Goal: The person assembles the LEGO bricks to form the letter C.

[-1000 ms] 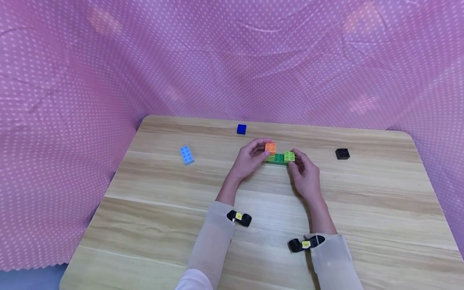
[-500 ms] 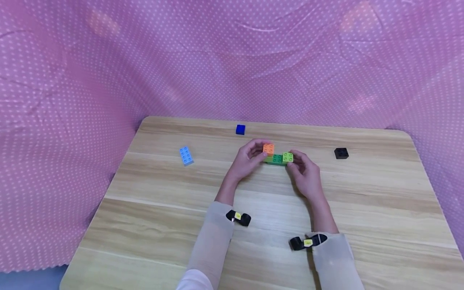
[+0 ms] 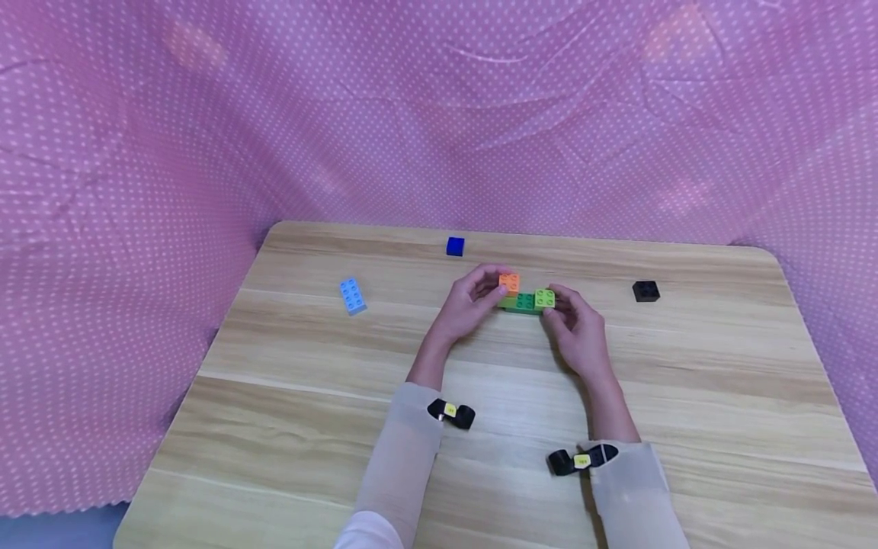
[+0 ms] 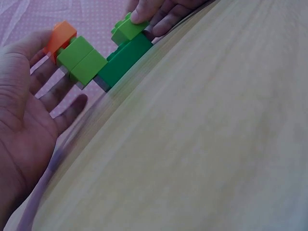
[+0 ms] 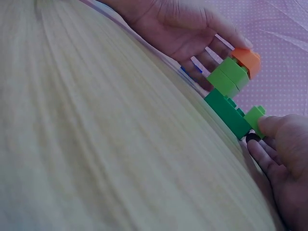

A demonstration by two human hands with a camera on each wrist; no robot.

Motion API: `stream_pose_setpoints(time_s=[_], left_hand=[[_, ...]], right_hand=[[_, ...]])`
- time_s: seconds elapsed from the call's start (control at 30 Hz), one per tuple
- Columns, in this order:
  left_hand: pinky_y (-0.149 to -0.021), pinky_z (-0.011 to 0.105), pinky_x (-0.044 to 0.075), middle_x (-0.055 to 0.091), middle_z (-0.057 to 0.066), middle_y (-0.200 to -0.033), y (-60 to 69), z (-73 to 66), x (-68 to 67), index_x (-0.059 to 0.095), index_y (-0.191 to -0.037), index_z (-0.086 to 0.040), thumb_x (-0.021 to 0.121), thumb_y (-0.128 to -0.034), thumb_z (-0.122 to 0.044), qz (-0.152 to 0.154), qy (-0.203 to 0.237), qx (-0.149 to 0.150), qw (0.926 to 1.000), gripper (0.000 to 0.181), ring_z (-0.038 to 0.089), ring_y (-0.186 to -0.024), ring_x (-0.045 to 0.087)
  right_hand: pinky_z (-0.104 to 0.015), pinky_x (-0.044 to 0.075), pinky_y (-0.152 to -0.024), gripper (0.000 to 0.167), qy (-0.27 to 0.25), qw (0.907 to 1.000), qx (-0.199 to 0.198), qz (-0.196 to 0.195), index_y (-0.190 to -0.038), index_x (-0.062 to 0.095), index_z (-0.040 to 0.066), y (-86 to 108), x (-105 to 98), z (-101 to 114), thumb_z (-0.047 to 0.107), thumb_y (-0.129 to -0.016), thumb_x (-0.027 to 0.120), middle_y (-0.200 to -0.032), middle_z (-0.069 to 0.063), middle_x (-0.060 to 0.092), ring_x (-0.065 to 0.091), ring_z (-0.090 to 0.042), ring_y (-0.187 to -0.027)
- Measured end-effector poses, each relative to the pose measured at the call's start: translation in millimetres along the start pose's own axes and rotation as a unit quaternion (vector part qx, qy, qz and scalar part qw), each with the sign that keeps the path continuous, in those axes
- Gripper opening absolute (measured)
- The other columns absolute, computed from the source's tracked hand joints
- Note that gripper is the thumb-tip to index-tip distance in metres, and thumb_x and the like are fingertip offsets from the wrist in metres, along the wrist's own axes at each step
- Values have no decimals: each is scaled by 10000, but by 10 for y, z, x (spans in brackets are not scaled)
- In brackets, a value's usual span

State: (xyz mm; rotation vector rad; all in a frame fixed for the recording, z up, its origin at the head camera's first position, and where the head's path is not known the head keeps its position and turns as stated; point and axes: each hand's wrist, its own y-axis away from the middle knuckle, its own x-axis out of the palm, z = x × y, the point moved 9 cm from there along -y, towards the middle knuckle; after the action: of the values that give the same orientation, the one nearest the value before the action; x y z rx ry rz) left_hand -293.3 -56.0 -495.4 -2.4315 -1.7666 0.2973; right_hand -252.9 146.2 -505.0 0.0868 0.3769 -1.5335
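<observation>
My left hand (image 3: 468,306) pinches an orange brick (image 3: 509,283) between thumb and fingers. Under it, in the left wrist view, are two stacked light green bricks (image 4: 82,60). They stand over the left end of a long dark green brick (image 4: 126,60), which lies on the table; whether they are pressed fully on, I cannot tell. Another light green brick (image 3: 545,298) sits on the dark green one's right end. My right hand (image 3: 581,335) holds that end, its thumb on the light green brick in the right wrist view.
A light blue brick (image 3: 353,296) lies on the left of the wooden table (image 3: 288,427). Near the back edge is a dark blue brick (image 3: 456,246). To the right is a black brick (image 3: 646,291). A pink dotted curtain (image 3: 439,114) surrounds the table's back and sides.
</observation>
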Motion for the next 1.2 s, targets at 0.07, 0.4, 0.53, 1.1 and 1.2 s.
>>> stream_pose_setpoints(time_s=[0.07,0.4,0.53,1.1,1.2], left_hand=[[-1121,338,503,676,27,-1356,0,3,3,653,-1370,-138,673,-1058,-202,21,-39,-3,10000,318,187,-1269,624],[-1078,331,543,684,28,-1359,9,-28,-15,678,-1344,-128,693,-1046,-210,-65,-90,67,9999,309,215,-1272,631],[-1067,337,552,687,28,-1350,17,-45,-19,688,-1338,-129,706,-1038,-215,-92,-73,78,9999,312,209,-1260,636],[-1014,339,586,701,16,-1305,21,-63,-30,714,-1305,-125,742,-1010,-180,-92,-20,61,9999,301,181,-1229,641],[-1013,341,587,702,20,-1304,22,-73,-27,711,-1306,-113,744,-1010,-179,-86,-31,75,9999,305,184,-1228,642]], right_hand=[[-134,526,-971,458,-35,10000,20,1,-1469,574,12,1,1,-8,2,-1021,664,-1313,-188,677,652,-305,-1198],[-138,524,-978,458,-23,10000,25,-12,-1471,572,17,-1,2,-25,3,-1022,661,-1317,-180,675,649,-300,-1197],[-137,527,-972,457,-36,10000,11,-15,-1466,574,10,7,6,-1,1,-1019,666,-1314,-180,678,651,-296,-1191],[-137,521,-955,447,45,10000,-27,-35,-1465,573,5,-1,16,22,1,-1026,654,-1307,-190,683,653,-309,-1182],[-140,524,-951,449,60,10000,-32,-23,-1467,570,7,-2,14,17,0,-1026,650,-1306,-183,683,651,-291,-1177]])
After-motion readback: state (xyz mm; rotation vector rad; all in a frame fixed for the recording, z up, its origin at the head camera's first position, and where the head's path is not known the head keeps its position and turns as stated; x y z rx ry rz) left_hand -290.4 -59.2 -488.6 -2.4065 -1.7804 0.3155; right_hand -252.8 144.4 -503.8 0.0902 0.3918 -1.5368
